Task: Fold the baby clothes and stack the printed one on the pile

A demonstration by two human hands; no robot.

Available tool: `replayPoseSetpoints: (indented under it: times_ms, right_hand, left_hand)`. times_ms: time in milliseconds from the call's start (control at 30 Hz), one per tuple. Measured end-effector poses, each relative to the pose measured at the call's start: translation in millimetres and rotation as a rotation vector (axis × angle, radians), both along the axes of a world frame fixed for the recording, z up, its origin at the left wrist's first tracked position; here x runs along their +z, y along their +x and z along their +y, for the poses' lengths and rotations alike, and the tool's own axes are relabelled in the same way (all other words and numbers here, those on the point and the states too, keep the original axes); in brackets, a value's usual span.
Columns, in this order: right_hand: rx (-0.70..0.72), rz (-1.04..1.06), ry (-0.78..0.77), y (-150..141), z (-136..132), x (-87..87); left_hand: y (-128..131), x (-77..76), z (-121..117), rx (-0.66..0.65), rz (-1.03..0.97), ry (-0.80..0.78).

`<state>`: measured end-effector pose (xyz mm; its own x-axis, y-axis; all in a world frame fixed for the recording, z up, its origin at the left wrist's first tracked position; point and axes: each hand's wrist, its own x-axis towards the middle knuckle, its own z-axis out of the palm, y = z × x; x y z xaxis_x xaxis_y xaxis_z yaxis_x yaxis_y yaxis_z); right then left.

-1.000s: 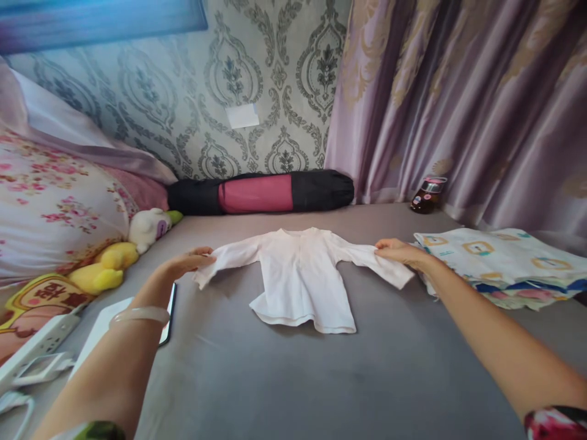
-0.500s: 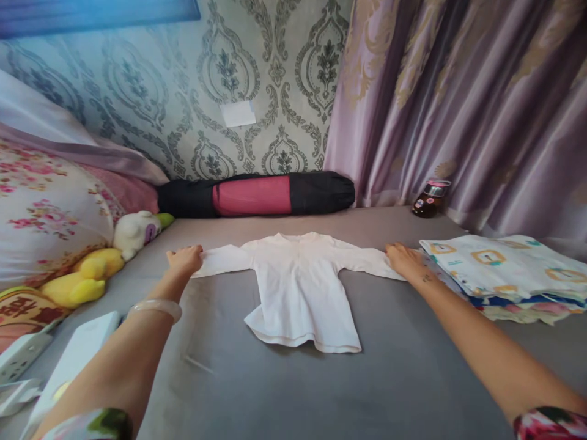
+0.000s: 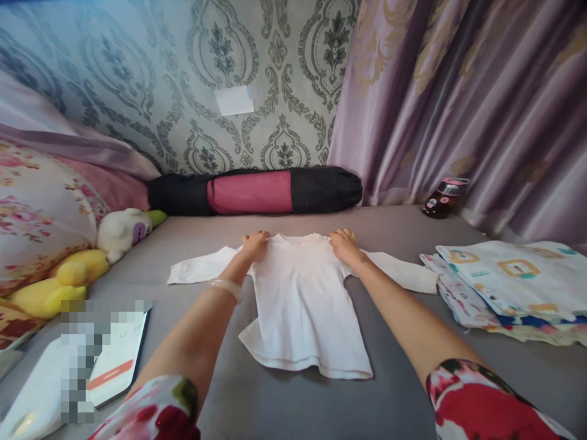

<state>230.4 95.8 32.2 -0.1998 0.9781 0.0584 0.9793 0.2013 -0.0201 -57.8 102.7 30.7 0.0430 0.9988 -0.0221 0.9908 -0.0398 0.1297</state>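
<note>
A small white long-sleeved shirt [image 3: 300, 305] lies spread flat on the grey bed sheet [image 3: 275, 397], sleeves stretched out to both sides. My left hand [image 3: 255, 245] rests on the shirt's left shoulder, fingers laid flat. My right hand [image 3: 343, 243] presses on the right shoulder, fingers extended over the cloth. Both hands sit either side of the neckline. A pale bangle is on my left wrist.
Folded patterned cloths [image 3: 509, 284] are stacked at the right. A black and pink roll bag [image 3: 257, 190] lies against the wall. Plush toys [image 3: 68, 275] and a floral pillow sit at the left, a phone [image 3: 117, 360] at lower left, a small jar [image 3: 444, 197] by the curtain.
Both hands left the sleeve ends and moved inward to the shirt's shoulders. The sleeves now lie flat and stretched out. The view has shifted closer to the shirt.
</note>
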Motion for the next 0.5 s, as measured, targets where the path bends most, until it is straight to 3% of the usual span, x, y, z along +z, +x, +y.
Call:
replayPoseSetpoints:
  times_ms: [133,267,367,500]
  right_hand:
    - [-0.025,0.004,0.013,-3,3,-4.5]
    - [-0.061,0.041,0.013,-5,-1,-6.1]
    - [-0.039,0.128,0.007,0,-13,-1.6]
    - [0.040,0.325,0.122,21,-52,10.3]
  left_hand:
    - [6,-8.3,11,0.036,-0.008,0.007]
    - [10,-3.6,2,0.072,-0.010,0.031]
    - [7,8.1,-22,0.135,-0.011,0.080]
    - [-19,24.4,-76,0.193,-0.075,0.100]
